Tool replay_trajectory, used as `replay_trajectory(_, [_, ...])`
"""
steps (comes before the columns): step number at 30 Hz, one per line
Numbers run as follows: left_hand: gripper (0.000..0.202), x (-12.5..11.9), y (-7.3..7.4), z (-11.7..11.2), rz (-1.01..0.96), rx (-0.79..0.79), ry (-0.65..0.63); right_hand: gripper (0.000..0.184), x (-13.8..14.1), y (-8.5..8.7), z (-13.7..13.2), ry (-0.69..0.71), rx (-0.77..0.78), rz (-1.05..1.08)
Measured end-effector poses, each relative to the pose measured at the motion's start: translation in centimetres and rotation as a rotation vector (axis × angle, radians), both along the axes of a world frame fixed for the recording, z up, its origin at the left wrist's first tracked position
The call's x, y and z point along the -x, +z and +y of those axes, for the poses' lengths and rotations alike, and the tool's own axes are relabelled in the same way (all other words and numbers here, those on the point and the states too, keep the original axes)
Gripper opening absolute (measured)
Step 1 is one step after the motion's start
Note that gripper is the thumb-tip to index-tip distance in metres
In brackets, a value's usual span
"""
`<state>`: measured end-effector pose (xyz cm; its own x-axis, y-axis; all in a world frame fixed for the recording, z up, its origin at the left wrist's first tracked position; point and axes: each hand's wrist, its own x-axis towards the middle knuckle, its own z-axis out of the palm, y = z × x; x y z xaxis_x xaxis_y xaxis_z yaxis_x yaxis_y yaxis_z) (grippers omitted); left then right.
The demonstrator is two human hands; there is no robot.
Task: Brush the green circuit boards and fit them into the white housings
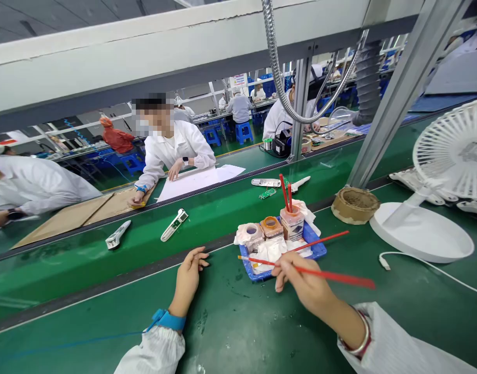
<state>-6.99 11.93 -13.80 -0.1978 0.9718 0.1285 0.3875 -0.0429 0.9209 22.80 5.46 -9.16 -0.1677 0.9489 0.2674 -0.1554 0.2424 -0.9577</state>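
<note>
My right hand (298, 275) pinches a thin red-handled paintbrush (335, 276), its bristle tip pointing left over the front of a blue tray (257, 275). In the tray stand several small jars: one with an orange rim (272, 224), and a labelled one (292, 226) holding upright red handles (284, 192). Crumpled white tissue (272, 249) lies before them, and a second red handle (327, 239) slants out to the right. My left hand (190, 272) rests at the bench edge beside the belt, fingers loosely bent and apart, holding nothing.
On the green belt (207, 218) lie white plastic casings (175, 225) and a small green circuit board (267, 194). A white fan (421, 228), its cable and a roll of brown tape (355, 204) stand at right. Across the belt, a person (176, 145) leans over paper.
</note>
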Motion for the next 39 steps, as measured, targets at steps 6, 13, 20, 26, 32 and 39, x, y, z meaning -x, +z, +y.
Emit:
replay_trajectory(6, [0.036, -0.1, 0.0, -0.1, -0.056, 0.025, -0.022, 0.012, -0.6, 0.9, -1.6, 0.029, -0.685, -0.251])
replay_trajectory(13, [0.031, -0.2, 0.1, 0.1, -0.032, 0.047, -0.012, 0.018, -2.4, 5.6, 2.0, -0.404, -0.525, -0.467])
replay_trajectory(20, [0.031, -0.2, 0.1, 0.2, 0.072, 0.04, -0.039, 0.02, 1.6, 8.7, 8.1, -0.157, -0.408, -0.835])
replay_trajectory(26, [0.026, -0.5, 2.9, 5.4, 0.262, -0.058, -0.106, 0.02, 0.9, 8.9, 6.9, -0.172, -0.458, -0.928])
replay_trajectory(32, [0.026, -5.6, 7.1, 18.6, 0.5, -0.183, -0.288, 0.026, -0.8, 9.5, 5.0, -0.234, -0.652, -0.992])
replay_trajectory(39, [0.037, -14.4, 6.1, 26.7, 0.628, -0.154, -0.5, 0.014, 3.2, 9.4, 10.0, -0.17, -0.571, -1.209])
